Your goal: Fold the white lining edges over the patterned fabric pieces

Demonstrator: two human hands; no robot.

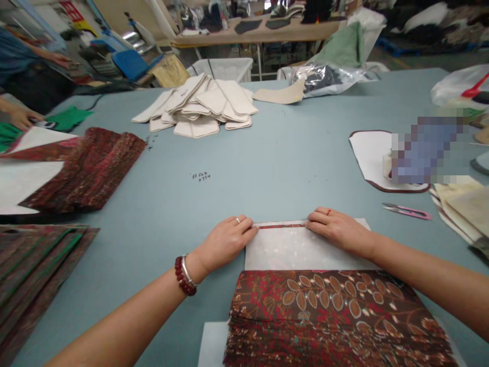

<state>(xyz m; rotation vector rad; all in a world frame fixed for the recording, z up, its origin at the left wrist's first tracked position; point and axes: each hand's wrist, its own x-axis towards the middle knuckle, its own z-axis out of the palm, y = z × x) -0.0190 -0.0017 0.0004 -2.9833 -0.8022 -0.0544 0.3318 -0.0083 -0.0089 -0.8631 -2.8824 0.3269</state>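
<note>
The left hand [225,242] and right hand [338,232] are held open and pressed flat, palms down, with the fingers resting along the far edge of a pale sheet [298,250]. Neither hand is closed around anything. A narrow strip [280,225] with a red edge is laid along that far edge, and it is spanned by the two hands. The sheet is placed on the blue-grey surface [290,193], directly beyond a thick stack of patterned cloth [324,311] in brown and red.

Only this one sheet is being handled; the patterned stack appears largely undisturbed. A heap of cream pieces [194,104] with stitched borders is gathered farther off, and a red cloth pile [76,173] is left at the side. Pink snips [407,212] are left lying to the right. A co-worker's hand [21,118] is seen at the far left.
</note>
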